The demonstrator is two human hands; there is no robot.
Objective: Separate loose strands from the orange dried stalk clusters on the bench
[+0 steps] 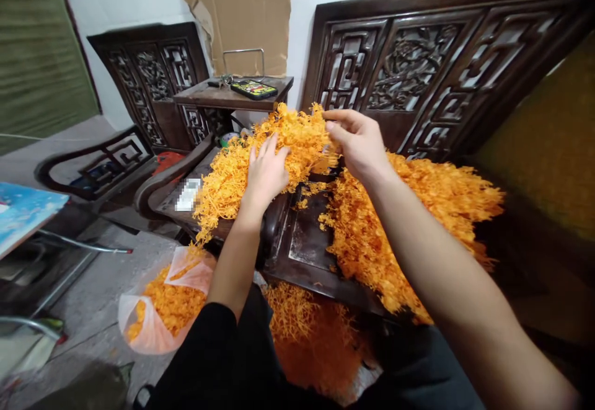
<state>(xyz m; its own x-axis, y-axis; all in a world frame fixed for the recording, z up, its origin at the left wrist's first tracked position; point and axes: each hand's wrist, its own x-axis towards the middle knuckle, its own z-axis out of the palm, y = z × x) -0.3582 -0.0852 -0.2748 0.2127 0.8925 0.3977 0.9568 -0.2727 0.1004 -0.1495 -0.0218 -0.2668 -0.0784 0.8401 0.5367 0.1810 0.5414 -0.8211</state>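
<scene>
A heap of orange, frilly, branching pieces [223, 180], which look like plastic flower parts, lies on the left part of the dark wooden bench [307, 239]. My left hand [267, 171] rests on this heap with its fingers stretched out and apart. At the heap's upper right edge, my right hand [356, 140] pinches an orange frilly piece [320, 118] between thumb and forefinger. Its other fingers are curled and partly hidden. Under my right forearm spreads a second orange heap [367, 242], with a few loose bits between the two.
A plastic bag [134, 317] of orange pieces stands on the floor at left. More orange pieces [292, 311] lie below the bench front. A phone [253, 89] is on the small wooden table [199, 98]. Carved bench backs [320, 19] line the wall; a blue-topped table [37, 208] stands far left.
</scene>
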